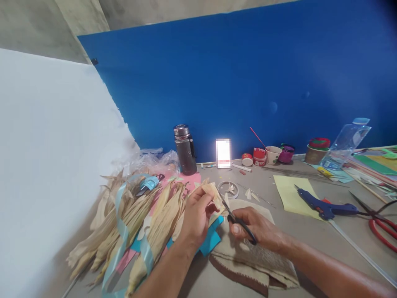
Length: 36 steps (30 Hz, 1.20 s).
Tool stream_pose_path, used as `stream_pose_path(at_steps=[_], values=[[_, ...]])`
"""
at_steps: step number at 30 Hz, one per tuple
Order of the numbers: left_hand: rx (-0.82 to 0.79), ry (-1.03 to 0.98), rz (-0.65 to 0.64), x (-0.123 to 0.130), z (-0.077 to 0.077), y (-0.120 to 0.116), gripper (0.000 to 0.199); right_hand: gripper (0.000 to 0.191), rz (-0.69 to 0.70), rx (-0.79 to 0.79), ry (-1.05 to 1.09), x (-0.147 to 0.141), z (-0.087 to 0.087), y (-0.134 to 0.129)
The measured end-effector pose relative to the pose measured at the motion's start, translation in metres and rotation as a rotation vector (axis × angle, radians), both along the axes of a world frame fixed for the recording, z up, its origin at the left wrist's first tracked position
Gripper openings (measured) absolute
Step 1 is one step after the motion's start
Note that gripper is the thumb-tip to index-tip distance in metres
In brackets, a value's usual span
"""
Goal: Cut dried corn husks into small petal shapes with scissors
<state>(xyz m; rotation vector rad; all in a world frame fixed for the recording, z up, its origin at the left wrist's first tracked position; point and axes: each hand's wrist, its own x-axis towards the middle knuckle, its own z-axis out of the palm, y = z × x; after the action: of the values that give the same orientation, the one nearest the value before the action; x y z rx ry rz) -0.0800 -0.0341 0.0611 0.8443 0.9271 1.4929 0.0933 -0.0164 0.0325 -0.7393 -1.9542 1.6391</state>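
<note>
Pinched in my left hand (198,213) is a pale piece of dried corn husk (212,191). My right hand (251,227) is wrapped round the black handles of a pair of scissors (228,211), whose blades point up and left against the husk's right edge. Whether the blades are fully closed cannot be made out. Beneath my hands lies a folded brownish cloth (248,260), with blue paper (212,240) beside it. Dried corn husks (164,215) are heaped to the left of my left hand, a light blue ribbon (120,215) trailing over them.
Beyond my hands are a tape roll (228,189) with husk scraps, a dark flask (185,151) and a bright phone-like screen, blurred out (223,153). Paint pots (259,156) line the blue board. On the right lie a blue glue gun (325,203), red-handled scissors (383,231) and a plastic bottle (347,142).
</note>
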Motion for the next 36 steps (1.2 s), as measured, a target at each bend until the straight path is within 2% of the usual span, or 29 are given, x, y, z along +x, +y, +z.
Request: stream_pose_path(at_steps=[6, 14, 21, 26, 29, 36], values=[[0.006, -0.013, 0.023, 0.008, -0.002, -0.003, 0.016, 0.060, -0.049, 0.025, -0.013, -0.004, -0.008, -0.003], [0.005, -0.011, 0.040, 0.006, -0.007, -0.001, 0.014, 0.064, -0.120, 0.053, -0.001, -0.006, -0.014, -0.010], [0.012, -0.007, 0.039, 0.007, -0.005, -0.004, 0.021, 0.063, -0.147, -0.018, 0.033, -0.010, -0.024, -0.011], [-0.007, -0.024, 0.039, 0.008, 0.001, -0.006, 0.022, 0.065, -0.136, -0.057, 0.035, -0.012, -0.025, -0.012], [-0.023, -0.006, 0.038, 0.008, 0.003, -0.006, 0.016, 0.065, -0.117, -0.058, 0.040, -0.011, -0.023, -0.012], [-0.024, 0.084, -0.016, 0.005, -0.007, -0.006, 0.015, 0.061, -0.090, -0.089, 0.090, -0.007, -0.021, -0.012]])
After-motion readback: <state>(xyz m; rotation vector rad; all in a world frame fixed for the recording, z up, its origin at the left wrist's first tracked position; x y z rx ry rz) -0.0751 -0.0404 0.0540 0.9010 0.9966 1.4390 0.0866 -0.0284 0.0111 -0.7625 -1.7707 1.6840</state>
